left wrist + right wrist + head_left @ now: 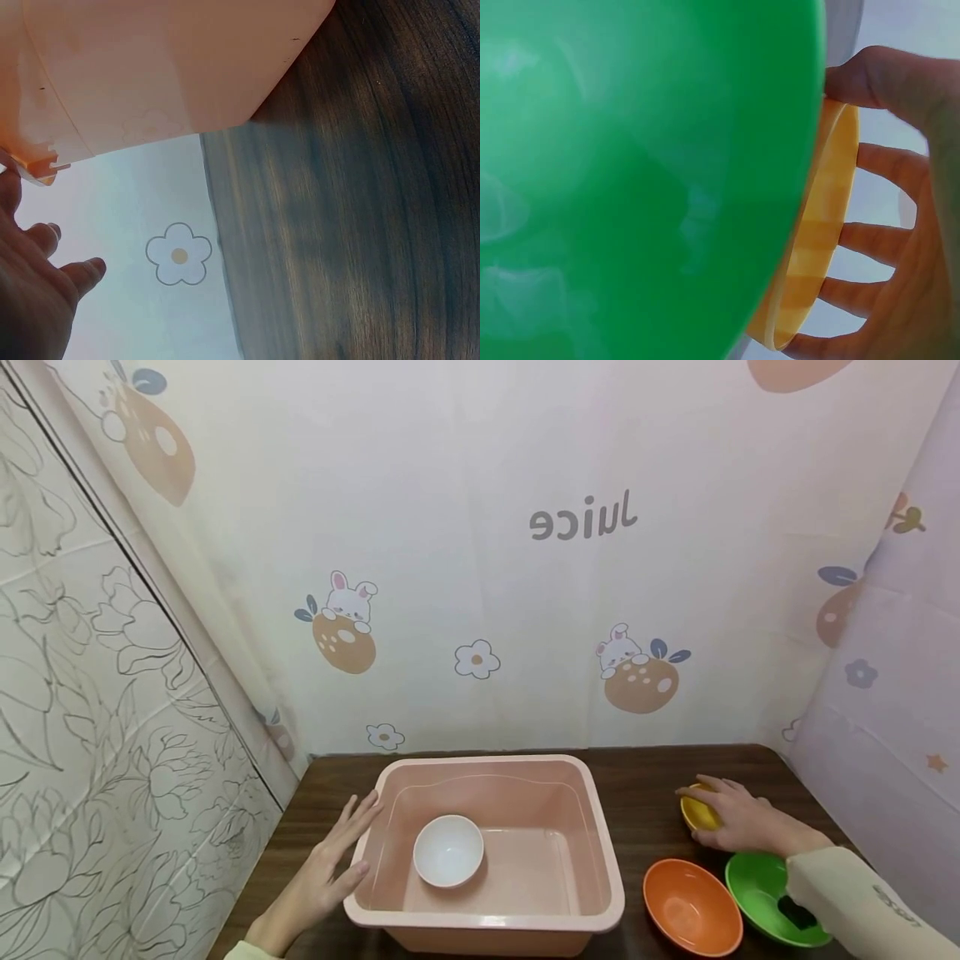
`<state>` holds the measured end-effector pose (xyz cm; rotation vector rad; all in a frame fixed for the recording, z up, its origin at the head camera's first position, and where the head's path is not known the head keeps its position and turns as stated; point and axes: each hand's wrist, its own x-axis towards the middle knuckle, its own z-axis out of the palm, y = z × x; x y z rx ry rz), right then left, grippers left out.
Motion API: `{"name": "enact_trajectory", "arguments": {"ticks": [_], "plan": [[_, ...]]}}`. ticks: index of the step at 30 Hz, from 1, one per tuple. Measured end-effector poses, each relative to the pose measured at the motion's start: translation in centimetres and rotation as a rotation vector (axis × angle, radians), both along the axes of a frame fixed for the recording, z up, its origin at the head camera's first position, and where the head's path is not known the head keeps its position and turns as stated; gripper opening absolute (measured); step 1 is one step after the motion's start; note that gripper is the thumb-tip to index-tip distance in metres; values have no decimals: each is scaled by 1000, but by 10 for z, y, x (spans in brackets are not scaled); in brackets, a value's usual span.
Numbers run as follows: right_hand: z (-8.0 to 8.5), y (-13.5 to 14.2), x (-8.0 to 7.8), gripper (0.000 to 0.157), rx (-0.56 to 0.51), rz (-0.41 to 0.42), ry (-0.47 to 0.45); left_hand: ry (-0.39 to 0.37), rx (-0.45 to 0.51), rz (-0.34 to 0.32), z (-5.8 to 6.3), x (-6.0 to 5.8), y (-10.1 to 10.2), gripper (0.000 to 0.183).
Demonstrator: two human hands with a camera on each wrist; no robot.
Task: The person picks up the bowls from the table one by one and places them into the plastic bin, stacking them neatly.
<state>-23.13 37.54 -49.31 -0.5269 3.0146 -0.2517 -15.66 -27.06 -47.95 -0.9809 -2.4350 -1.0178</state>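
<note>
My left hand (322, 872) has its fingers spread and fairly straight beside the left rim of a pink plastic basin (491, 922). In the left wrist view, fingers (82, 277) show below the basin's wall (150, 75). Inside the basin, on its left side, sits a white bowl (448, 852). At the right, my right hand (738, 818) reaches over a small yellow bowl (699, 814), its thumb and fingers around the rim. The right wrist view shows the yellow bowl (814, 247) between thumb and fingers, partly hidden behind a green bowl (645, 150).
An orange bowl (693, 907) stands right of the basin, with the green bowl (757, 893) beside it under my right forearm. A dark object (797, 912) shows by the sleeve. Printed curtains (480, 568) border the dark wooden table (637, 777) at the back and sides.
</note>
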Motion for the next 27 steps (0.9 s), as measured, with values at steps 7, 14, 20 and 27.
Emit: {"name": "enact_trajectory", "arguments": {"ticks": [7, 14, 20, 27], "plan": [[4, -6, 0, 65, 5, -6, 47, -9, -7, 4, -1, 0, 0, 67], [14, -13, 0, 57, 54, 3, 34, 12, -5, -9, -1, -1, -1, 66], [20, -19, -1, 55, 67, 14, 60, 16, -20, 10, -1, 0, 0, 67], [36, -29, 0, 55, 53, 24, 127, 14, -23, 19, 1, 0, -1, 67]]}}
